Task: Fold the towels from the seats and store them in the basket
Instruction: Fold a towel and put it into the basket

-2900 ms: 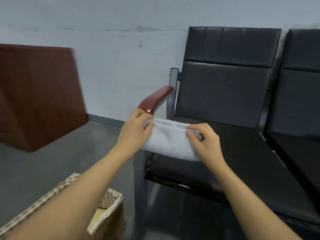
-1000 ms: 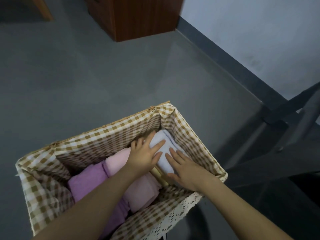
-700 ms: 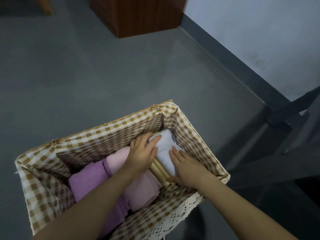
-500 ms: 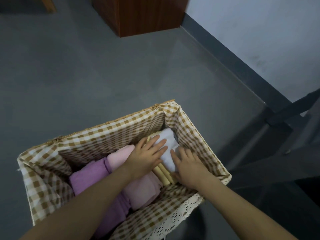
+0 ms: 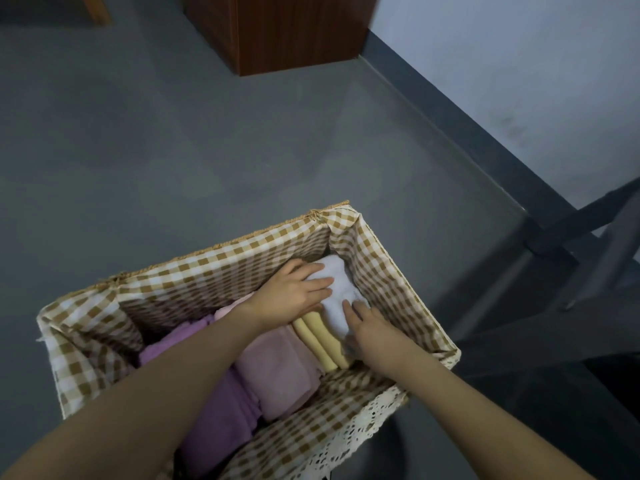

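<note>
basket [image 5: 221, 268]: wicker w/ brown-white check liner, lace trim on near edge; sits on grey floor just beside dark chair frame [image 5: 568, 244], prob. so towels go from seat to basket in a short reach.
white towel [image 5: 337, 289]: folded, in far-right end of basket, tucked betw. the liner wall and yellow towel [image 5: 320, 341]. Slot is the last gap in the row, so it's wedged in on edge rather than laid flat.
row: purple towel [image 5: 221, 420], pink towel [image 5: 277, 368], yellow, white, left to right, each touching the next. Packed side by side so all fit and every colour shows from above.
left hand [image 5: 289, 292]: fingers straight, spread, lying flat over the white towel's left edge and top; presses, grips nothing. Looks like it holds the fold down and keeps yellow from springing into the gap.
right hand [image 5: 367, 323]: fingers extended, tips on near end of white towel; thumb side hidden, no curl round cloth seen. Reads as nudging the towel away from the near wall, squaring it w/ the row.
why both hands: soft fold opens if let go on one side only; pressure from 2 sides keeps it tight.
step: seating/tidying the white towel; it's already inside.
risk: lifting hands too fast may let the top layer puff up.
seats: not in view, so can't tell if more towels are left.
</note>
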{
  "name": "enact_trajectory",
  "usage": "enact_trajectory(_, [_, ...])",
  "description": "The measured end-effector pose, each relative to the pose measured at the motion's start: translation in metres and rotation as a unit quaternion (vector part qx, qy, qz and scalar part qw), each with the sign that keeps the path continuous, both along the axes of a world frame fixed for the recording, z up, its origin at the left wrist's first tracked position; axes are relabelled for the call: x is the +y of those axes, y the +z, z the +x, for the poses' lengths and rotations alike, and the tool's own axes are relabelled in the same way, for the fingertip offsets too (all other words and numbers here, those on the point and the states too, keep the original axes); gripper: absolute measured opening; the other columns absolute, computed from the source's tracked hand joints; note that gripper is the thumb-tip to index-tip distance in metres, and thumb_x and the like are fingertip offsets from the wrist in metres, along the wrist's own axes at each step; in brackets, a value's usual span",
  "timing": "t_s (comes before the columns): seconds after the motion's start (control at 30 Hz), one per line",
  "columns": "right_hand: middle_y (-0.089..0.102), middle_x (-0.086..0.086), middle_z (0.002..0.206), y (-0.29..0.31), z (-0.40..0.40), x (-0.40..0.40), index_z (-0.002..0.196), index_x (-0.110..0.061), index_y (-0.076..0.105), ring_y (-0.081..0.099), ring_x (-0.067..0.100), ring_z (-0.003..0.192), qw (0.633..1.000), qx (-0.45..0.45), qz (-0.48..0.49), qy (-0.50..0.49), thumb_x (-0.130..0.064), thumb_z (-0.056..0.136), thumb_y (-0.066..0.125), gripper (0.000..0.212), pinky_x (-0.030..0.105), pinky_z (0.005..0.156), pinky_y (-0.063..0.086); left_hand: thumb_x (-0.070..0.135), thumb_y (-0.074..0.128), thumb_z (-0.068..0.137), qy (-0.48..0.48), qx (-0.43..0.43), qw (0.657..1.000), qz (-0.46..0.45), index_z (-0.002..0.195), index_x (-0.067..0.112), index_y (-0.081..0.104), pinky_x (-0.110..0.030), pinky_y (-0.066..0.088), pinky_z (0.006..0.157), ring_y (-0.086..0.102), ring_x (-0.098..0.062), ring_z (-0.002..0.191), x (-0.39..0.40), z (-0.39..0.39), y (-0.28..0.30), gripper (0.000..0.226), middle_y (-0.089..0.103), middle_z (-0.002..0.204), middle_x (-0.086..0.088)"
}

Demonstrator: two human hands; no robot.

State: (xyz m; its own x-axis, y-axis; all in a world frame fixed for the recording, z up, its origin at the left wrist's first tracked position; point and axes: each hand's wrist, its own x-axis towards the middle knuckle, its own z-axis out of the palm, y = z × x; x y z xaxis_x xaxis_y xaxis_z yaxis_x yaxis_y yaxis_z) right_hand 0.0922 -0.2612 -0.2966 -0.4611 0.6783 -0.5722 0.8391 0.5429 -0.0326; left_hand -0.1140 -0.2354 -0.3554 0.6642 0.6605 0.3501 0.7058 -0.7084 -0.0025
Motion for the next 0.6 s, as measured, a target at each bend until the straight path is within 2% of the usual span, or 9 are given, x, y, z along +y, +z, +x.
enact_trajectory(0.07, [0.014,0.012,0.157,0.006,0.001,-0.002,0.152,-0.007,0.001,0.027,0.031,0.135,0.999,0.038,-0.012,0.009,-0.029,0.101,0.043,0.07,0.033,0.112,0.026,0.034,0.043,0.091,-0.004,-0.023,1.0,-0.013,0.1,0.018,0.074,-0.035,0.034,0.091,0.062,-0.029,0.111,-0.005,-0.009,0.004,0.036,0.069,0.114,0.003])
enact_trajectory(0.17, [0.011,0.009,0.159,0.013,0.0,-0.005,0.153,-0.011,0.001,0.023,0.031,0.138,0.998,0.046,-0.033,0.009,-0.032,0.104,0.033,0.063,0.033,0.113,0.021,0.038,0.041,0.094,-0.004,-0.007,0.999,-0.04,0.107,0.02,0.073,-0.034,0.035,0.095,0.059,-0.025,0.116,-0.011,-0.017,0.005,0.039,0.067,0.119,0.004])
enact_trajectory(0.33, [-0.02,0.009,0.158,0.011,0.001,-0.005,0.151,-0.013,-0.016,-0.009,0.026,0.147,0.988,-0.022,-0.127,-0.085,-0.049,0.102,0.024,0.073,0.037,0.119,0.002,0.042,0.028,0.095,0.073,0.05,0.987,-0.138,0.122,0.024,0.065,-0.043,0.039,0.104,0.049,-0.02,0.129,-0.012,0.009,0.008,0.049,0.057,0.134,0.003])
enact_trajectory(0.4, [-0.023,0.01,0.157,0.009,0.001,-0.005,0.15,-0.012,-0.019,-0.011,0.026,0.147,0.986,-0.035,-0.132,-0.092,-0.05,0.102,0.024,0.075,0.037,0.119,0.001,0.042,0.022,0.098,0.089,0.049,0.978,-0.181,0.133,0.026,0.055,-0.044,0.025,0.112,0.033,-0.02,0.139,-0.006,0.024,0.009,0.051,0.044,0.146,0.004])
enact_trajectory(0.47, [-0.023,0.011,0.157,0.006,0.001,-0.004,0.15,-0.011,-0.02,-0.011,0.027,0.147,0.986,-0.044,-0.135,-0.089,-0.049,0.102,0.023,0.074,0.038,0.119,0.001,0.042,0.018,0.102,0.107,0.084,0.963,-0.231,0.147,0.029,0.033,-0.042,0.003,0.118,0.006,-0.017,0.147,-0.001,0.031,0.004,0.05,0.018,0.157,0.008])
enact_trajectory(0.5, [-0.023,0.011,0.157,0.004,0.001,-0.004,0.15,-0.012,-0.02,-0.01,0.027,0.147,0.985,-0.047,-0.138,-0.089,-0.049,0.102,0.023,0.074,0.038,0.119,0.001,0.042,0.017,0.102,0.115,0.097,0.96,-0.238,0.149,0.029,0.026,-0.041,-0.002,0.118,-0.001,-0.017,0.147,-0.002,0.032,0.001,0.049,0.011,0.159,0.009])
enact_trajectory(0.6, [-0.023,0.009,0.157,0.001,0.001,-0.001,0.15,-0.014,-0.02,-0.01,0.027,0.147,0.984,-0.044,-0.142,-0.096,-0.048,0.102,0.023,0.072,0.038,0.12,0.002,0.045,0.01,0.099,0.116,0.115,0.959,-0.23,0.149,0.026,0.027,-0.043,-0.003,0.118,0.001,-0.019,0.147,-0.003,0.03,-0.003,0.056,0.013,0.159,0.006])
